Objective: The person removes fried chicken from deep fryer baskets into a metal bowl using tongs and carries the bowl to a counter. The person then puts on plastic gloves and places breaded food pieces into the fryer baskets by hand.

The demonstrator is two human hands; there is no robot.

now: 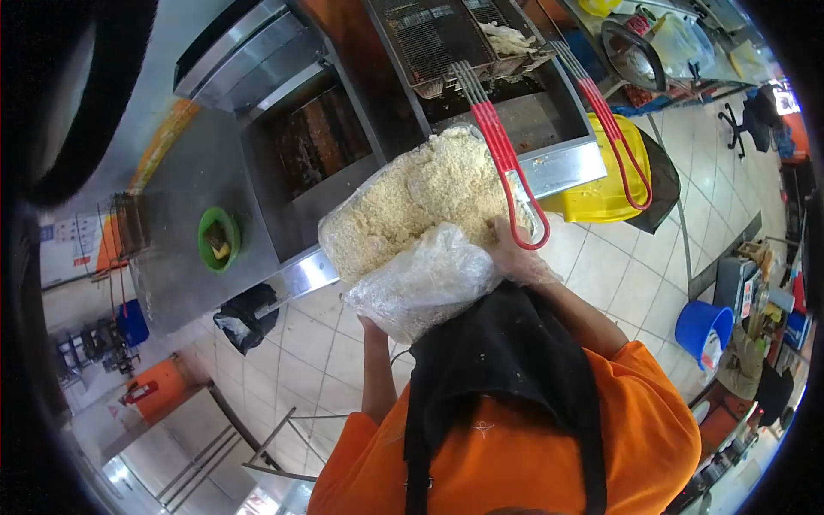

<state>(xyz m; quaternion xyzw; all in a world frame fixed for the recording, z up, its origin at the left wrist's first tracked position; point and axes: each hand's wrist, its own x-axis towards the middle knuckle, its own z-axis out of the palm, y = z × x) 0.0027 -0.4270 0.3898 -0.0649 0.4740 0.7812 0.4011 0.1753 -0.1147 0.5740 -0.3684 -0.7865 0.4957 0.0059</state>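
A large clear tub (pixel 330 251) heaped with pale breading crumbs (pixel 421 184) is held between my hands in front of the black apron. Crumpled clear plastic (pixel 425 275) covers its near side. My right hand (pixel 519 257), in a clear plastic glove, grips the right end of the tub, just below a red basket handle. At the near left corner, my left hand (pixel 371 328) holds the tub from below. Its thumb side shows, and the other fingers are hidden under the tub and plastic.
Beyond the tub is a steel fryer (pixel 300 129) with dark wells. Wire baskets (pixel 429 43) rest over its right side, their red handles (pixel 493 129) reaching toward me. A green bowl (pixel 220 240) sits on the left counter, a yellow tub (pixel 592 193) at right, a blue bucket (pixel 702 326) farther right.
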